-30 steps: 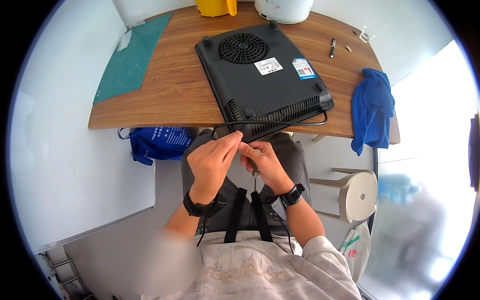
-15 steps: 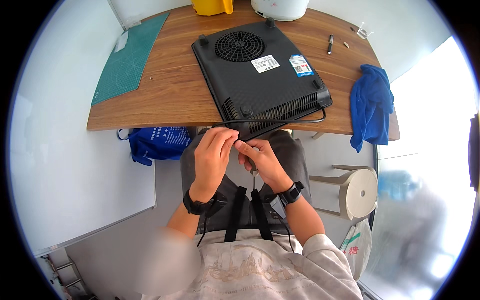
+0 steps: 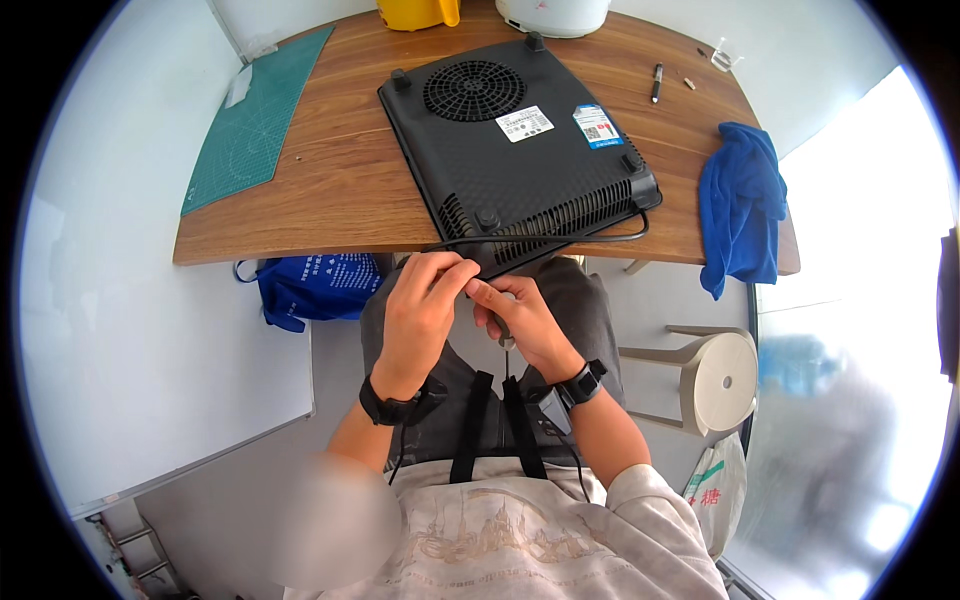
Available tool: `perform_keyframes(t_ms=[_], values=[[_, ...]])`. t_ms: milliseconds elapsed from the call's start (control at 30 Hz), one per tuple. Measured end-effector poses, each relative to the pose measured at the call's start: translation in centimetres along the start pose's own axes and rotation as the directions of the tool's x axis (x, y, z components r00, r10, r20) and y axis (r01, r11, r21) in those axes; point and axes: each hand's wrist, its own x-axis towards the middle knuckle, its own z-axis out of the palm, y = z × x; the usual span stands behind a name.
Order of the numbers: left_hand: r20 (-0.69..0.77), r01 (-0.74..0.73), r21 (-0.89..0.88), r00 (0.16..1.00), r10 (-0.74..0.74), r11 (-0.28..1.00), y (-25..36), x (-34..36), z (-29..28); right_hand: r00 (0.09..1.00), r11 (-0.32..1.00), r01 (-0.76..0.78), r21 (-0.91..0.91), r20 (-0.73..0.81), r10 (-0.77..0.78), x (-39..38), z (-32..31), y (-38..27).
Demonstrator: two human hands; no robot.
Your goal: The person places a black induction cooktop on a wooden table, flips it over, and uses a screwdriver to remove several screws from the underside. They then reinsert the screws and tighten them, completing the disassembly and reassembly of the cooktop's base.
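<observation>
A black induction cooker lies upside down on the table, its round fan grille and rubber feet facing up. Its black cord runs along the near edge and passes behind the fingers of my left hand. That hand is closed in a pinch by the cooker's near corner; whatever sits between the fingertips is hidden. Touching it on the right, my right hand is closed around a screwdriver, its thin metal shaft pointing back toward my body. The thumb and forefinger of this hand meet the left fingertips.
A green cutting mat lies on the table's left. At the right are a blue cloth, a pen and a small clear holder. A yellow container and white appliance stand behind. A stool is lower right.
The whole view has shifted slightly. Both hands stay together at the cooker's near corner, with only a small change in the left fingers; the screwdriver remains in my right hand.
</observation>
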Motion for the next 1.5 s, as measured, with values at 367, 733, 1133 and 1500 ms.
perform_keyframes(t_ms=[367,733,1133,1500], values=[[-0.02,0.055,-0.088,0.998,-0.057,0.995,-0.3,-0.2,0.2,1.0,1.0,0.011,0.001,0.019,-0.011,0.0,-0.1,0.3],[0.023,0.221,-0.243,0.975,-0.222,0.944,-0.4,0.3,-0.2,1.0,1.0,0.004,0.022,0.0,-0.004,0.1,-0.1,0.3],[-0.003,0.018,0.045,1.0,-0.018,0.999,-0.2,-0.4,-0.4,1.0,1.0,0.018,0.016,0.01,-0.018,0.1,-0.2,0.5],[-0.001,-0.053,0.076,0.999,0.054,0.996,-0.5,-0.7,-0.8,1.0,1.0,0.011,0.015,0.017,-0.011,0.0,-0.1,0.5]])
